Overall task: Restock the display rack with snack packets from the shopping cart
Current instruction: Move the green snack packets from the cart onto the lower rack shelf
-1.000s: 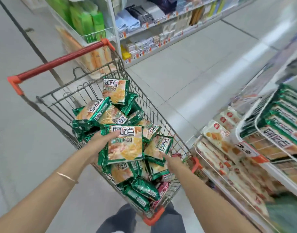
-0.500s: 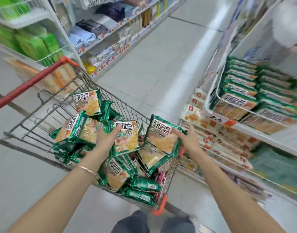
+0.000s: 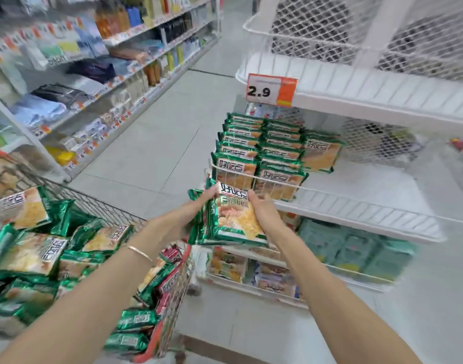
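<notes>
Your left hand [image 3: 196, 208] is curled round the left edge of the snack packets [image 3: 235, 222] you carry. More than one green packet is stacked there, though how many cannot be told. Your right hand [image 3: 261, 208] grips the same stack at its upper right edge, fingers bent over the front face. The stack is held tilted just in front of the display rack [image 3: 356, 214], level with the front wire of its middle shelf; whether it touches that wire cannot be told. On that shelf of the rack two rows of matching packets [image 3: 259, 143] stand upright, with one more just to their right. The shopping cart [image 3: 104, 208] sits left of the rack, heaped with loose packets [image 3: 33, 253] of the same kind. A price tag [image 3: 271, 90] reading 2.9 hangs from the rack's upper shelf.
</notes>
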A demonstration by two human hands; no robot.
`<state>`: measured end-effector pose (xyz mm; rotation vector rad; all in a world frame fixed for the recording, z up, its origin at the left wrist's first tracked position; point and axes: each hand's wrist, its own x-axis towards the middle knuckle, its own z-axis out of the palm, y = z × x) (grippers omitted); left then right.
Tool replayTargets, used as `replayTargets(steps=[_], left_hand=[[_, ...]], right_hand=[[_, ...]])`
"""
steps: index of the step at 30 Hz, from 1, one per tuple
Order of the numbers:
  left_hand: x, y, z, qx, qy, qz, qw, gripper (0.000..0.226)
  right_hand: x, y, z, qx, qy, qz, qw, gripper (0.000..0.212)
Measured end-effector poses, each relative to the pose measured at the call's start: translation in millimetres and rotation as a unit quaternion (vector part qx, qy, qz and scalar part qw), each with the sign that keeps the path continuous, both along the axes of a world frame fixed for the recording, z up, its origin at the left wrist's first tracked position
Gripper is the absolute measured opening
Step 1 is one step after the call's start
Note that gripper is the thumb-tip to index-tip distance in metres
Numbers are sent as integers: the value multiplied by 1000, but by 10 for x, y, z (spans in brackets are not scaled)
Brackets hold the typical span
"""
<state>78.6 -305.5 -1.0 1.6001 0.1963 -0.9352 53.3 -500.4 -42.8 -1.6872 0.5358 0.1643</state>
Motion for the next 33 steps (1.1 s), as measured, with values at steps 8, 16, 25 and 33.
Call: replayTargets(steps=[8, 16, 25, 33], left_hand=[[271, -1772, 226, 12, -59, -46, 997, 108], [1131, -3119, 516, 7, -222, -219, 950, 47], [1752, -3446, -195, 249, -444, -317, 800, 123], [2018, -3452, -522, 456, -511, -397, 612, 136]], right_hand=[[-459, -1722, 523, 175, -10, 14, 984, 52], [129, -2917, 475, 148, -101, -48, 983, 37], [723, -3252, -323, -13, -183, 9, 983, 66], [1160, -3320, -1003, -93, -47, 66, 992, 131]])
